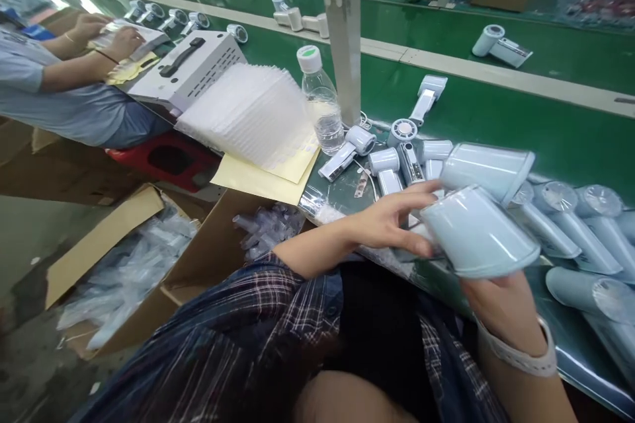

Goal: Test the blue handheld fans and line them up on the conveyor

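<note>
In front of me is a glossy pale-blue handheld fan [481, 231], its tapered head tilted. My right hand [501, 310], with a pale band at the wrist, curls round it from below; the fingertips are hidden behind it. At its left end, my left hand [391, 221] has thumb and fingers closed round a whitish part. Directly behind is another large pale-blue fan head [486, 168], and I cannot tell whether it touches the held one. Past my left hand, several smaller-looking fans [384, 162] lie on the green bench [391, 89].
Rows of wrapped fans [560, 218] lie at right. A water bottle [322, 106] stands by a metal post [343, 33], beside stacked clear sleeves [253, 112] on yellow paper [262, 175]. Cardboard boxes [193, 248] with plastic pieces sit below. A co-worker's arms [74, 66] are at far left.
</note>
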A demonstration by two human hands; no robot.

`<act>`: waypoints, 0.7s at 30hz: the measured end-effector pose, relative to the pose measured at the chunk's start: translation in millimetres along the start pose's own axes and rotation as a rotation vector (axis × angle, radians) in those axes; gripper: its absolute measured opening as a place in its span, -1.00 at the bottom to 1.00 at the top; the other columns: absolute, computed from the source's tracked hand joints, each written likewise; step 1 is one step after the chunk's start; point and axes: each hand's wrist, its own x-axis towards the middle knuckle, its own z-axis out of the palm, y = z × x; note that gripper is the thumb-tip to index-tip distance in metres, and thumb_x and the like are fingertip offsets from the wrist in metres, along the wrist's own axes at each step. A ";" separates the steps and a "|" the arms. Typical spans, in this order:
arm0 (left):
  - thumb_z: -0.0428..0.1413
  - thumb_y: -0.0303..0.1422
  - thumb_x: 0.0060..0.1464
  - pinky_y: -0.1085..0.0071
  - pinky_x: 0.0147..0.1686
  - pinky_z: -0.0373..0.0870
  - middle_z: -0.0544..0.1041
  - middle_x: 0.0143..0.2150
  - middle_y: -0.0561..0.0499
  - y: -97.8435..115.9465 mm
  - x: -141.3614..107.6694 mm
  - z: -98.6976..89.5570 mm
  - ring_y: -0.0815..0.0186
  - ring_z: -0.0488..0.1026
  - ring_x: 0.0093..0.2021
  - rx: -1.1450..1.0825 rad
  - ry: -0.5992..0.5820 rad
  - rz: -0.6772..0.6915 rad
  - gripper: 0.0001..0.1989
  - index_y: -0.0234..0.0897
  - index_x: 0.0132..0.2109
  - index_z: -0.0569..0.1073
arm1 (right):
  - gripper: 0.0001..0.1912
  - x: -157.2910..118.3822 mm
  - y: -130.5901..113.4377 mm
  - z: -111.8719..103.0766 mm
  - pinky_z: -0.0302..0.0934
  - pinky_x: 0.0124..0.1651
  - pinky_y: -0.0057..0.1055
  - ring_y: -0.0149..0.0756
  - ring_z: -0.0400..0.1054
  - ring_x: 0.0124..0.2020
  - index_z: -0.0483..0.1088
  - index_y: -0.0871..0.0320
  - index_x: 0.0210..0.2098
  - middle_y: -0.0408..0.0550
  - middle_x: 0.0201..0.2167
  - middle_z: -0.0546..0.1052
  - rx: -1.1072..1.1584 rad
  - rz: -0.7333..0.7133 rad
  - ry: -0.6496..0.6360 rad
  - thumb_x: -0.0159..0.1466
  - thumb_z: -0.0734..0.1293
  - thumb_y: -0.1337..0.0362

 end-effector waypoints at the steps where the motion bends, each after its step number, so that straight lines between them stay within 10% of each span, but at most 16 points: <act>1: 0.61 0.06 -0.38 0.11 0.22 0.50 0.63 0.10 -0.18 -1.3 -0.6 -3.6 -0.03 0.55 0.19 0.025 -0.015 -0.014 -0.25 -0.26 -0.08 0.64 | -0.48 -0.4 -3.3 -3.2 0.58 -0.01 -0.05 0.01 0.61 -0.04 0.55 0.04 0.12 0.08 -0.05 0.68 0.051 0.010 0.005 0.22 0.63 0.09; 5: 0.32 0.38 -0.06 0.22 -0.12 0.58 0.55 -0.21 -0.02 -8.8 3.0 -2.3 0.24 0.55 -0.23 -0.148 0.030 -0.008 -0.19 -0.22 0.01 0.50 | -0.44 5.6 -13.7 -4.7 0.58 0.01 -0.14 -0.25 0.53 -0.23 0.53 -0.06 0.14 -0.15 -0.22 0.55 0.198 -0.013 0.080 0.18 0.66 0.25; 11: 0.57 -0.18 -0.17 0.22 -0.18 0.58 0.49 -0.14 0.06 -10.9 2.7 17.1 0.27 0.54 -0.24 -0.222 -0.072 -0.026 -0.17 -0.09 0.10 0.23 | -0.51 12.5 -18.1 -7.1 0.50 -0.26 -0.27 -0.24 0.46 -0.34 0.53 -0.06 0.02 -0.11 -0.28 0.56 0.322 0.065 0.136 0.15 0.64 0.03; 21: 0.50 -0.21 -0.02 0.27 -0.19 0.51 0.51 -0.22 0.07 -8.4 -4.6 8.8 0.31 0.55 -0.29 -0.057 -0.174 0.023 -0.40 -0.18 -0.03 0.27 | -0.69 11.8 -8.2 5.5 0.46 -0.31 -0.26 -0.27 0.43 -0.45 0.52 0.04 -0.16 -0.11 -0.33 0.56 0.335 0.070 0.113 0.21 0.55 0.04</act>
